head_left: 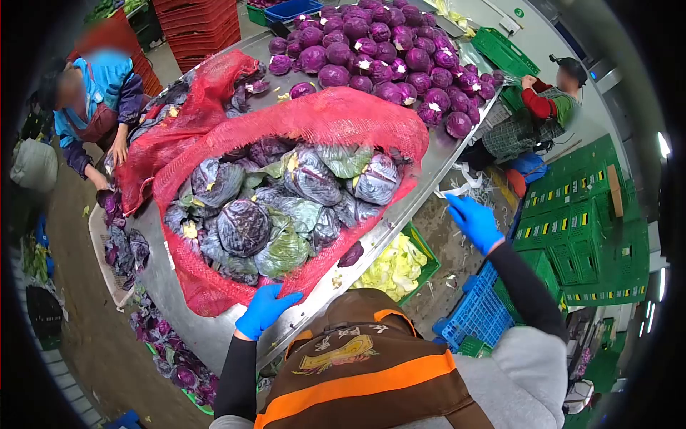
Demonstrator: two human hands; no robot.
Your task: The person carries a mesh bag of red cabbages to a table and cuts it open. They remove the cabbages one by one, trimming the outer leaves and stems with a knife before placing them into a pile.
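A large red mesh bag lies spread open on the metal table, its folds ringing a heap of dark purple cabbages with loose outer leaves. At the bag's near edge, my left hand, in a blue glove, has its fingers closed on the mesh. Out to the right, past the table edge, my right hand is also blue-gloved, with its fingers stretched forward. A thin white strip shows right beside those fingertips.
Trimmed purple cabbages pile up at the table's far end. Below the right edge stands a green crate of pale leaves; a blue crate and stacked green crates are beyond. Co-workers stand left and right.
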